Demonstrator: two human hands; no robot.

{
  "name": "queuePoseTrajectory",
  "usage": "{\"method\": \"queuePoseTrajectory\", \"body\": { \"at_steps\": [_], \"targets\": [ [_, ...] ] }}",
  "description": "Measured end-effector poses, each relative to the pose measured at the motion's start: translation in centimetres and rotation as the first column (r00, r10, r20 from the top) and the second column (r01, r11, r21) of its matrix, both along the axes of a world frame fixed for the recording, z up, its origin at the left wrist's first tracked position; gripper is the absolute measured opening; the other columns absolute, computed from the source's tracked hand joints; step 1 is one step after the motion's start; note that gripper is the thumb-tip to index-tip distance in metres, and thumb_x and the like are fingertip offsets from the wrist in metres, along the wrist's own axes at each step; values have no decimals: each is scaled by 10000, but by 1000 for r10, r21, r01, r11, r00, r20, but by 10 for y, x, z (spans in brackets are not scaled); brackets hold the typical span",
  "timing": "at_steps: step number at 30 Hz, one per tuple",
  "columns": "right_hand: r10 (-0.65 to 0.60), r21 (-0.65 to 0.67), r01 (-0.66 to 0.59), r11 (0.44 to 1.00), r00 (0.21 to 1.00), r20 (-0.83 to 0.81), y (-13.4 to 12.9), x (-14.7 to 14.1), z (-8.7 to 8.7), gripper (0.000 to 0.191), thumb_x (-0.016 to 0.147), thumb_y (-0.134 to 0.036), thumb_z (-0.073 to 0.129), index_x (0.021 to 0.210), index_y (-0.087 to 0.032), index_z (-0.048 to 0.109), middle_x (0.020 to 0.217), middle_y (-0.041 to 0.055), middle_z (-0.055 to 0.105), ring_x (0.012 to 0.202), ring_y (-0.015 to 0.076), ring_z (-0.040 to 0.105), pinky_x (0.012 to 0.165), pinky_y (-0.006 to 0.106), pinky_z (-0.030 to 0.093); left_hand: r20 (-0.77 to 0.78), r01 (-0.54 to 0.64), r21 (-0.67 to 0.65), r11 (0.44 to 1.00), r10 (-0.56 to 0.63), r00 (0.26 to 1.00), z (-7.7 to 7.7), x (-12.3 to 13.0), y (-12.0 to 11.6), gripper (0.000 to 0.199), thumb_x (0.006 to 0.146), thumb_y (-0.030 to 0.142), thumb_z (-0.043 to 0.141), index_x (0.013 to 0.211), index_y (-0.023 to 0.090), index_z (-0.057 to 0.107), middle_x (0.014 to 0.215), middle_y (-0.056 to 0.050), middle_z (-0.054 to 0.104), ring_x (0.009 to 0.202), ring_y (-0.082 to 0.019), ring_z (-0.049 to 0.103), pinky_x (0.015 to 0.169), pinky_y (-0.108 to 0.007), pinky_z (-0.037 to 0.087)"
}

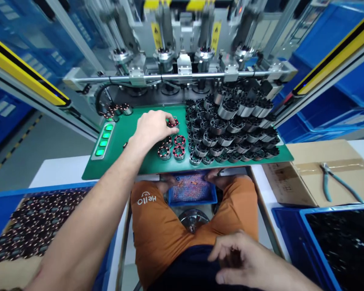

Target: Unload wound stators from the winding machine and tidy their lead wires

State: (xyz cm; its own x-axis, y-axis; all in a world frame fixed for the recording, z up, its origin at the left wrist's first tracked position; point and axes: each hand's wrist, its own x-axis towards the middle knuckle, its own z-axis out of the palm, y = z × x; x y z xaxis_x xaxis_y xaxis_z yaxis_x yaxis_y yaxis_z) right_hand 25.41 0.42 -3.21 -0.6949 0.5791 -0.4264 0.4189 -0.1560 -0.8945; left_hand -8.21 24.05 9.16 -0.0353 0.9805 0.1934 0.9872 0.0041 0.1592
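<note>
My left hand (155, 126) reaches over the green mat (124, 133), its thumb and fingers closed on a ring-shaped part with red and copper windings (172, 122). Just nearer to me, several similar wound rings (178, 152) stand on the mat. My right hand (238, 258) hovers above my lap with its fingers curled and a gap between thumb and fingers; nothing shows in it. To the right of the wound rings, dark metal ring cores (227, 109) are stacked in rows and layers.
A machine with a metal crossbar (197, 76) spans the back. Green-lit buttons (104, 139) lie at left, a bin of wound parts (42, 218) below them. Pliers (339, 182) rest on a cardboard box (303, 161) at right, near a dark-filled bin (346, 242). A blue tray (192, 202) sits between my knees.
</note>
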Motion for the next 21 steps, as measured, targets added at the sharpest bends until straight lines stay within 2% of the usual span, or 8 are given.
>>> {"method": "queuePoseTrajectory", "body": {
  "at_steps": [2,5,8,11,13,15,18,21],
  "targets": [
    [-24,-7,24,1000,1000,-12,1,5,-2,478,794,-594,969,1087,-231,867,824,-1,708,740,140,586,665,267,407,-3,-47,4,999,47,999,11,9,-7,249,896,494,847,974,258,852,1022,-100,842,1095,-381,781,1021,-591,613],
    [-61,-16,60,998,996,-58,12,9,1,474,838,-598,951,1080,-206,839,790,1,691,696,128,570,619,257,396,175,-44,152,987,16,984,27,14,-43,158,890,371,827,944,230,781,956,-65,822,977,-315,802,965,-535,656],
    [-233,-13,234,972,958,-164,30,5,18,466,879,-615,922,1073,-207,809,708,-1,647,598,134,548,533,264,403,365,163,372,914,-306,880,32,23,-101,317,833,317,864,1080,226,688,1021,-18,811,995,-242,819,923,-417,694],
    [-458,6,494,869,811,-364,46,-7,45,500,973,-597,842,1306,-233,756,801,23,694,646,152,614,566,269,498,368,393,400,828,-538,759,22,40,-157,438,829,342,906,1170,279,638,1094,16,795,1013,-202,839,778,-279,699],
    [-398,-10,452,892,776,-490,54,-17,61,623,967,-632,837,1448,-262,698,985,48,761,814,168,715,680,264,586,348,502,310,807,-588,730,9,52,-183,407,894,394,879,1222,325,650,1113,37,804,905,-170,826,700,-258,692],
    [-304,-22,335,942,823,-479,57,-26,69,696,922,-579,904,1492,-247,682,1092,59,783,945,176,754,784,259,615,345,555,244,795,-606,717,-5,60,-201,310,968,440,820,1234,358,682,1117,60,823,843,-156,806,714,-271,689],
    [-268,-47,275,960,864,-426,57,-34,69,668,891,-417,962,1471,-202,711,1094,55,797,961,163,763,834,250,613,387,494,251,833,-554,737,-25,58,-217,241,1011,445,789,1233,375,727,1168,77,843,957,-169,832,787,-290,686],
    [-336,-63,343,937,839,-428,54,-35,61,639,905,-384,952,1470,-189,726,1176,78,822,1011,171,782,892,263,627,405,302,339,891,-428,808,-38,43,-234,196,1015,403,779,1211,399,773,1155,89,855,992,-191,841,803,-364,698]
  ]
}}
